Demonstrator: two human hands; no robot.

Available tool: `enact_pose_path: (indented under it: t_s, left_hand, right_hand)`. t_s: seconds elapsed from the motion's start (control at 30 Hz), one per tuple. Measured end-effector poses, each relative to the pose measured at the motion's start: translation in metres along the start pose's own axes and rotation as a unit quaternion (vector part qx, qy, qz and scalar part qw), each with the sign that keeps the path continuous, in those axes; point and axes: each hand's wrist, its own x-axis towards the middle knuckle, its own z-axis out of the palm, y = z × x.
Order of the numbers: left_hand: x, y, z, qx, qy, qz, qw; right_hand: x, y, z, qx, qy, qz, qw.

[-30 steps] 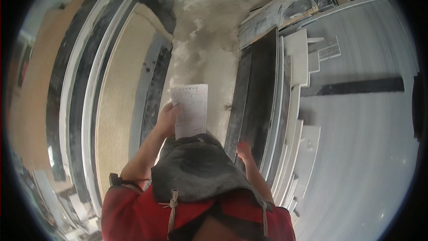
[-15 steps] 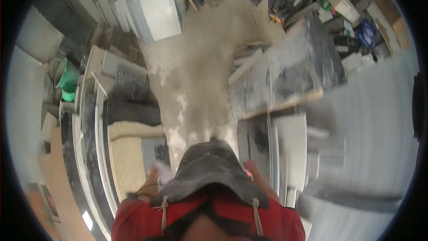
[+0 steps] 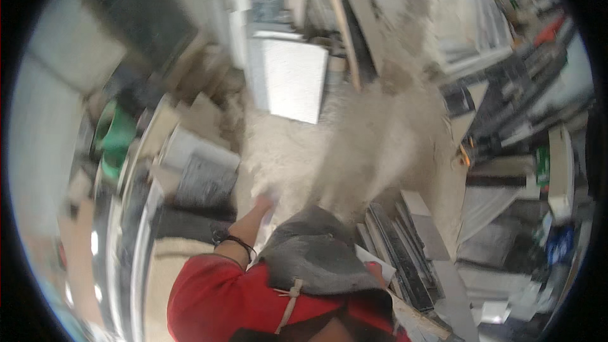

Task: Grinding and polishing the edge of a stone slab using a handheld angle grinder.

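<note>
My left hand (image 3: 265,200) hangs ahead of my left side over the dusty floor, its fingers smeared by motion. A pale shape shows just below it, and I cannot make out whether the hand holds it. A dark bracelet (image 3: 237,240) circles that wrist. I wear a dusty grey apron (image 3: 316,247) over a red shirt (image 3: 221,294). On my right, only a small reddish patch (image 3: 377,270) shows beside the apron, next to a white piece; the fingers of my right hand cannot be made out there.
A white slab (image 3: 296,79) leans among other slabs ahead. Stacked slabs (image 3: 209,174) and green containers (image 3: 114,130) stand at left. Close on my right are upright dark strips (image 3: 396,240). Farther right lie more offcuts, a blue packet (image 3: 560,245) and a pale box (image 3: 560,171).
My view has swung to the right and moved forward along the floor. My left arm now reaches farther out in front. My right forearm, visible before, is mostly hidden.
</note>
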Motion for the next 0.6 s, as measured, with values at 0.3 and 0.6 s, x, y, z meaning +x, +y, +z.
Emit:
enact_pose_path:
  t_s: [0.3, 0.6]
  left_hand:
    - [0.422, 0.553, -0.280, -0.260, 0.013, 0.287, 0.922]
    - [0.526, 0.406, -0.169, 0.189, -0.234, 0.002, 0.954]
  right_hand:
    - [0.138, -0.229, -0.157, -0.131, 0.180, 0.013, 0.975]
    - [0.335, -0.762, -0.478, 0.171, 0.194, -0.122, 0.958]
